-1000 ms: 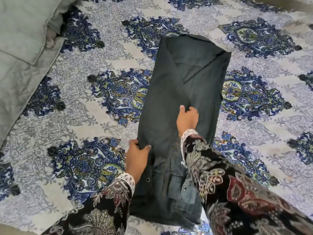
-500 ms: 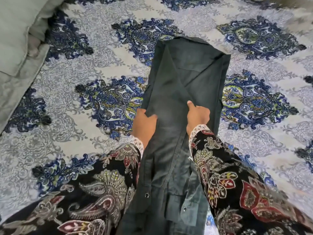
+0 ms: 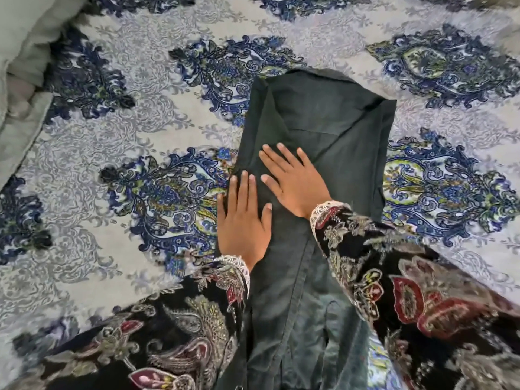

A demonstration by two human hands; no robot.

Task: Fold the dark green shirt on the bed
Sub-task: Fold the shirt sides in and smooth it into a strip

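Note:
The dark green shirt (image 3: 332, 128) lies as a long narrow strip down the middle of the bed, its sides folded inward and its near end running out of view at the bottom. My left hand (image 3: 243, 220) lies flat with straight fingers on the shirt's left edge. My right hand (image 3: 295, 180) presses flat on the cloth just right of it, fingers spread and pointing up-left. Both wrists wear dark paisley sleeves with white lace cuffs.
A bedsheet (image 3: 126, 153) patterned in grey with blue medallions covers the bed. A pale green quilt and pillow (image 3: 25, 80) are bunched along the far left edge.
Both hands were gripping the shirt's folded cloth; now they lie flat on it, fingers straight, and have moved farther up the strip. The camera has moved closer.

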